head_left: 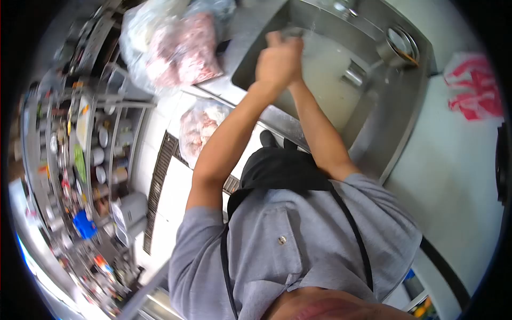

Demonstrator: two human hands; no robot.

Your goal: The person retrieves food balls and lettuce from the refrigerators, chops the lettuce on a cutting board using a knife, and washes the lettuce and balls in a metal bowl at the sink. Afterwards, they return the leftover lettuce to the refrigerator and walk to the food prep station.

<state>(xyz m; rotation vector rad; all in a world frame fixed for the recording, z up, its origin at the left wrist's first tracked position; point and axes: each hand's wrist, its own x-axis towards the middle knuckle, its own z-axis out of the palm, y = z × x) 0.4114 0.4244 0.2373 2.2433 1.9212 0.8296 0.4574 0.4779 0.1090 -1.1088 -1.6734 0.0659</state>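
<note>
My left hand (272, 64) and my right hand (292, 53) are pressed together over the left end of a metal sink (392, 120). The fingers of both look closed. A blurred greyish thing shows at their far side, too smeared to name. Cloudy water (330, 74) lies in the sink beside them. A metal cup (353, 73) sits in the water to the right of my hands.
Clear bags of pinkish meat (184, 50) lie on the counter left of the sink. Another bag of meat (200, 128) is lower down. Metal bowls (402, 45) sit at the sink's right corner, below a red-and-white bag (472, 85) on the right counter. Shelves (98, 138) stand at left.
</note>
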